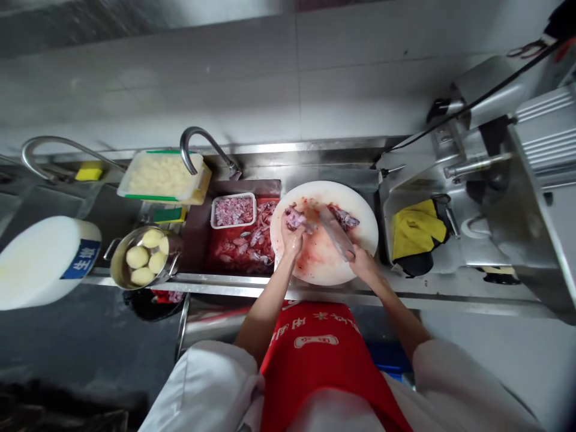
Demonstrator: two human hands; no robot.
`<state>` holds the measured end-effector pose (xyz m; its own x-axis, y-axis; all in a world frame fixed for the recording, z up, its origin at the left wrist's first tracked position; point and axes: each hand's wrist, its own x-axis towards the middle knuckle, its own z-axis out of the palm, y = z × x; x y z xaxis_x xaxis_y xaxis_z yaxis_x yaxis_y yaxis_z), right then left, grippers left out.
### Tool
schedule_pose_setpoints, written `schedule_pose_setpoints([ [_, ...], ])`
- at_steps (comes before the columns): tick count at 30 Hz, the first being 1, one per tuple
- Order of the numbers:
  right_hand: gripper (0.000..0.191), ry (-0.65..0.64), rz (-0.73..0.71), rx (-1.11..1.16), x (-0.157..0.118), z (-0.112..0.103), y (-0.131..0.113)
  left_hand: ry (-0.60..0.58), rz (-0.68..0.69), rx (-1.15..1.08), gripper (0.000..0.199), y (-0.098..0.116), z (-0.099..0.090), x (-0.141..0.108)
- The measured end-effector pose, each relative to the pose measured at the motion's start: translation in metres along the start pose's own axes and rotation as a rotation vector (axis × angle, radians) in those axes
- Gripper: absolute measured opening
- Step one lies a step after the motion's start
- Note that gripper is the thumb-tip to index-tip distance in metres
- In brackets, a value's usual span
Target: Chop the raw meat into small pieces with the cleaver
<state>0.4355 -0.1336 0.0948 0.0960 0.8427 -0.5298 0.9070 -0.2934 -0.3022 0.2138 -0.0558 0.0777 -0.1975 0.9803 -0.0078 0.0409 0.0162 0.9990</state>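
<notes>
A round white cutting board (328, 270) lies over the counter edge in front of me, smeared with red liquid. My left hand (292, 240) is closed on a purplish piece of what looks like squid (294, 218) at the board's left side. The handle of a cleaver (336, 233) is in my right hand (362, 264). Its broad blade slants up and left over the board's middle. Just right of the blade lies a darker squid piece (345, 218), partly hidden behind it.
Left of the board, a sink (216, 255) holds reddish water, loose squid and a white basket (234, 227) of chopped pieces. Further left stand a pot (117, 264) of peeled potatoes, a lidded tub (157, 177) and another thick white board (36, 261). A faucet (202, 135) arches above; a yellow cloth (416, 227) lies right.
</notes>
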Motion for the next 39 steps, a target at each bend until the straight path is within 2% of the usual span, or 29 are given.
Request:
schedule_pose_setpoints([
  [3,0.028,0.024,-0.001,-0.001,-0.001,0.000,0.009,0.042,-0.020,0.077,0.063,-0.024,-0.016,-0.008],
  [6,0.027,0.021,0.015,-0.056,-0.004,0.000,0.013,-0.025,-0.038,0.264,0.039,-0.048,-0.052,-0.026],
  [9,0.028,0.004,0.030,-0.126,-0.010,-0.002,0.005,-0.089,0.061,0.405,0.014,-0.057,-0.086,-0.046],
  [12,0.030,0.004,0.012,-0.179,-0.016,-0.003,-0.016,-0.079,0.148,0.482,0.014,-0.057,-0.104,-0.062],
  [17,0.034,-0.012,-0.082,-0.189,-0.022,0.009,-0.068,-0.035,0.106,0.510,0.014,-0.063,-0.113,-0.073],
  [21,0.034,-0.046,-0.136,-0.246,-0.017,0.022,-0.097,-0.100,0.100,0.526,0.029,-0.068,-0.119,-0.074],
  [24,0.032,-0.058,-0.158,-0.282,-0.009,0.023,-0.102,-0.160,0.117,0.587,0.028,-0.071,-0.123,-0.072],
  [30,0.039,0.026,-0.145,-0.263,0.006,0.015,-0.104,-0.166,0.108,0.621,0.023,-0.083,-0.122,-0.068],
  [36,0.041,-0.007,-0.185,-0.268,0.012,0.013,-0.120,-0.171,0.101,0.587,0.021,-0.085,-0.123,-0.067],
  [39,0.045,0.105,-0.192,-0.243,0.008,0.001,-0.129,-0.167,0.098,0.558,0.019,-0.085,-0.122,-0.067],
])
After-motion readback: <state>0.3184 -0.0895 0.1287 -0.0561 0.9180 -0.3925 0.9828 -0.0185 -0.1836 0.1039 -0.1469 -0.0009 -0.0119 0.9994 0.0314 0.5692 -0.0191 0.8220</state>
